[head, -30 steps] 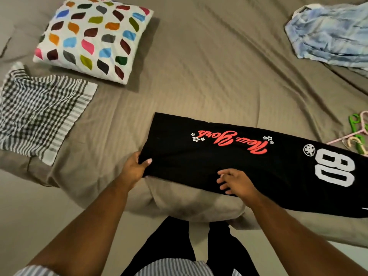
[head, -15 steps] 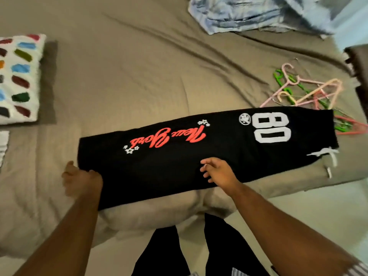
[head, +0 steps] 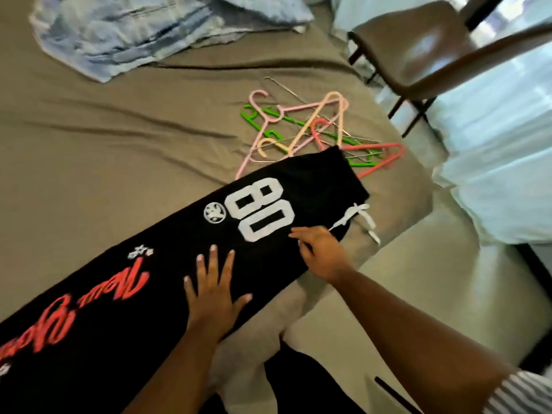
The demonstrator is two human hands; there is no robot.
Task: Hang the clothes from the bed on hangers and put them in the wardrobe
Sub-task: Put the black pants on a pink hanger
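Item 1, far left and top: one heap of pale blue-and-white washed denim clothing [head: 119,34]; the number of pieces in it cannot be told. It lies on the one bed with a grey-brown wrinkled sheet [head: 104,150]. Item 2: one pair of black folded jersey trousers with red script lettering and a white "80" [head: 167,264], laid diagonally along the near bed edge. The left hand [head: 213,294] presses flat on them, fingers straight and spread. Item 3: one tangled pile of clothes hangers [head: 312,123] in pink, green, peach and coral plastic plus thin wire, overlapped beyond counting, partly under the trousers' waist end. The right hand [head: 321,252] rests near the "80", fingers loosely extended on the fabric. One white drawstring [head: 355,212] hangs just beside it. Far right: one brown cushioned chair [head: 418,46].
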